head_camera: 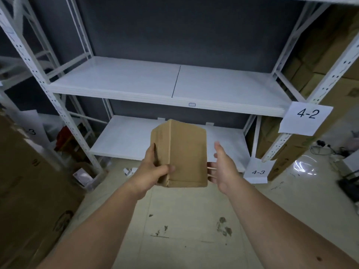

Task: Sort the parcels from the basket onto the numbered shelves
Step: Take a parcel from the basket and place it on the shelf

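1. At the left of the scene, the left hand (155,169) has the grip on the parcel (182,154): thumb curled over its near face, fingers wrapped round its left side.
2. Centre: the parcel, a plain brown cardboard box, is held in the air in front of the shelving, its long axis running upright and tipped away toward the shelves. It hangs over the floor, touching no shelf.
3. Beyond it lie two bare white shelves; the upper shelf (136,78) is above the parcel, the lower shelf (124,138) just behind and below it.
4. Just right of the parcel, the right hand (223,167) is spread flat, fingers reaching under the box's right edge, clamped on nothing.
5. Far right, labels read 4-2 (307,118) for the upper level and 4-3 (257,171) for the lower. I judge the next move is forward, the left hand carrying.
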